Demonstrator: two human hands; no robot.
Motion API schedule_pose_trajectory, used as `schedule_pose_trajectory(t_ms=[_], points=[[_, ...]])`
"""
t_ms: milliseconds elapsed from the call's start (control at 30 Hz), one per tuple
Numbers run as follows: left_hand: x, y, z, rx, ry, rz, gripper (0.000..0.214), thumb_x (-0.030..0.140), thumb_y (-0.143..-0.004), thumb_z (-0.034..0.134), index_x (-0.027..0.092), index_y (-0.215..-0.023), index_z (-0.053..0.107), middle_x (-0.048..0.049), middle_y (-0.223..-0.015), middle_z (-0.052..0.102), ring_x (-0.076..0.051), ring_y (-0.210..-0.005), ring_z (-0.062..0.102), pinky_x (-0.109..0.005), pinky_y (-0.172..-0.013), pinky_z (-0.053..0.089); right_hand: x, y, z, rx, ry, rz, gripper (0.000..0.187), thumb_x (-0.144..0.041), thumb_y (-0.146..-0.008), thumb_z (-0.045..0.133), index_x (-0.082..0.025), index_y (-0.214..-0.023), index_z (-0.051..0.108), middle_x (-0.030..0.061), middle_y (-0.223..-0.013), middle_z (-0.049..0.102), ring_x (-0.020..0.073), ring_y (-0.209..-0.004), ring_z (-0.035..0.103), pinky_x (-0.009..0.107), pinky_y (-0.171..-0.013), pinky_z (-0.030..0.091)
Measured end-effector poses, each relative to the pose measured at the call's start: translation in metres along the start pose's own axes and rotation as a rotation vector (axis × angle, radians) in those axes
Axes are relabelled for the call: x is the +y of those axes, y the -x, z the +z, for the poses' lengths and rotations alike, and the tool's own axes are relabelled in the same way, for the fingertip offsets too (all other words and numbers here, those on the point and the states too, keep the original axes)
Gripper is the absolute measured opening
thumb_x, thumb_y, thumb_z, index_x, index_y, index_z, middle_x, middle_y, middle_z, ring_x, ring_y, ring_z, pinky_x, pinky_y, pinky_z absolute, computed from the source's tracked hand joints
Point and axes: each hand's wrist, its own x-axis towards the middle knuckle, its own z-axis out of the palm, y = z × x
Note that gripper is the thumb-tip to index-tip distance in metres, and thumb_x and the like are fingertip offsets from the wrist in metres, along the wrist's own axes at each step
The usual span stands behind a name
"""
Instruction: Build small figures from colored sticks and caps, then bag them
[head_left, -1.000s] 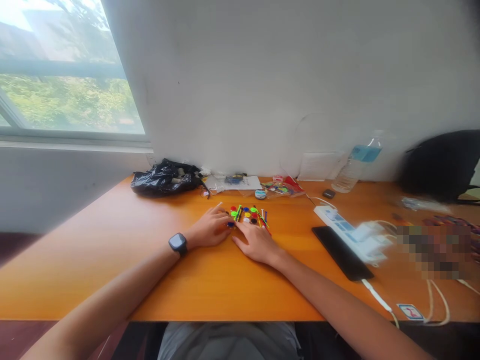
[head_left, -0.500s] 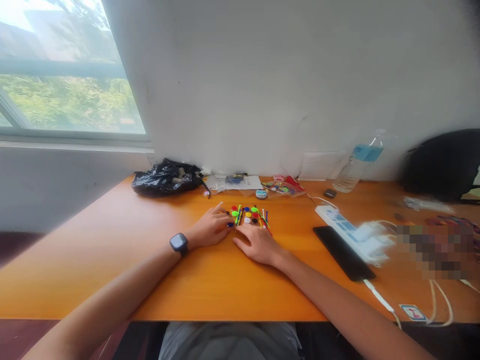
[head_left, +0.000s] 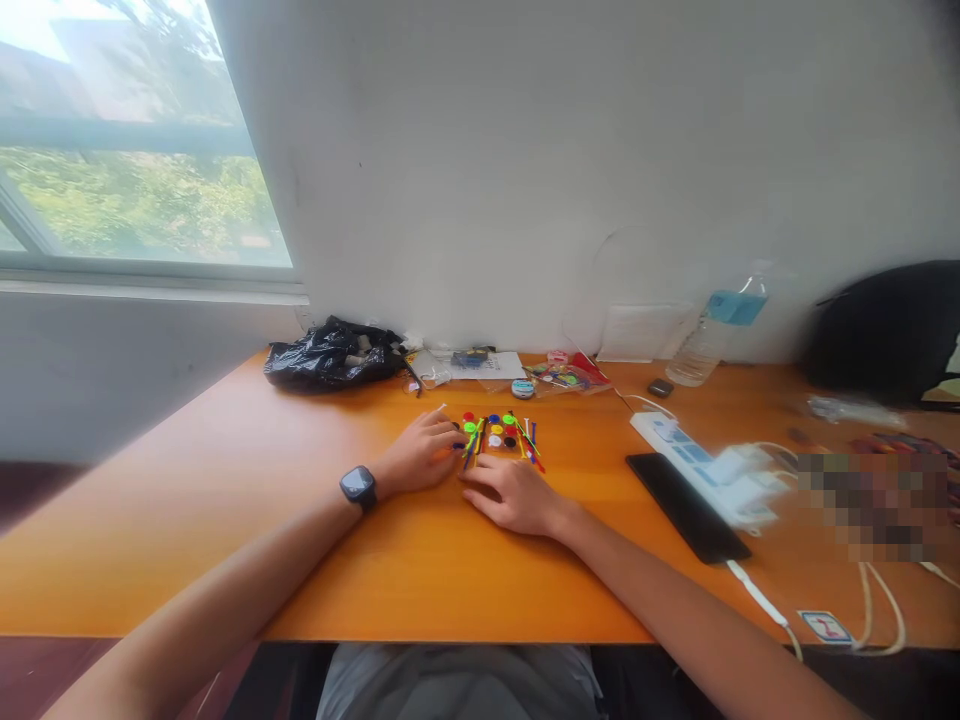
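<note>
My left hand [head_left: 424, 452], with a black smartwatch [head_left: 358, 486] on its wrist, rests at the left side of a group of small coloured plastic pieces. Its fingers are curled together, and what they hold is hidden. A white stick end [head_left: 442, 407] shows just beyond them. My right hand [head_left: 517, 493] lies palm down at the near side of the group, fingers apart, with no held thing visible. Round discs sit in short rows, among them a yellow disc [head_left: 496, 430] and a white disc [head_left: 494, 441]. Thin sticks, including a yellow stick [head_left: 522, 446], lie beside them.
At the back lie a black plastic bag [head_left: 330, 355], a paper sheet [head_left: 502, 364], a small round tin [head_left: 523, 388] and a bag of coloured pieces [head_left: 570, 375]. To the right are a phone [head_left: 686, 505], a power strip [head_left: 675, 440] with cables and a water bottle [head_left: 697, 350].
My right hand has drawn slightly toward me and left, uncovering more sticks. The blue piece seen at my left fingertips is no longer clearly visible. My left hand has barely moved.
</note>
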Motion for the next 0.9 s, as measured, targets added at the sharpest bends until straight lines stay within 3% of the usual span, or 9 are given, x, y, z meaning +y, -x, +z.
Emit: schedule_pose_trajectory(t_ms=[233, 600, 900], points=[[-0.001, 0.001, -0.002, 0.008, -0.033, -0.027, 0.018, 0.023, -0.103, 0.058, 0.022, -0.114, 0.071, -0.0092, -0.106, 0.073, -0.025, -0.099, 0.063, -0.043, -0.095, 0.052, -0.005, 0.002, -0.001, -0.041, -0.176, -0.098, 0.014, -0.026, -0.101, 0.063, -0.022, -0.099, 0.076, 0.0020, -0.089, 0.065, 0.0150, -0.076, 0.061, 0.027, -0.071, 0.045], [-0.004, 0.003, 0.001, 0.015, -0.059, -0.083, 0.019, 0.029, -0.106, 0.056, 0.021, -0.117, 0.069, -0.0110, -0.107, 0.069, -0.026, -0.099, 0.060, -0.042, -0.092, 0.051, 0.002, 0.000, 0.001, -0.001, -0.069, -0.018, 0.006, -0.021, -0.100, 0.062, -0.022, -0.100, 0.068, 0.0041, -0.097, 0.073, 0.0205, -0.088, 0.066, 0.029, -0.077, 0.046], [-0.006, 0.005, 0.001, 0.014, -0.076, -0.122, 0.020, 0.041, -0.105, 0.060, 0.022, -0.103, 0.063, -0.0067, -0.097, 0.069, -0.023, -0.091, 0.061, -0.037, -0.085, 0.051, 0.011, 0.000, 0.007, 0.003, -0.140, -0.035, 0.018, -0.009, -0.098, 0.058, -0.022, -0.092, 0.069, 0.0025, -0.096, 0.074, 0.0186, -0.089, 0.067, 0.028, -0.080, 0.046]])
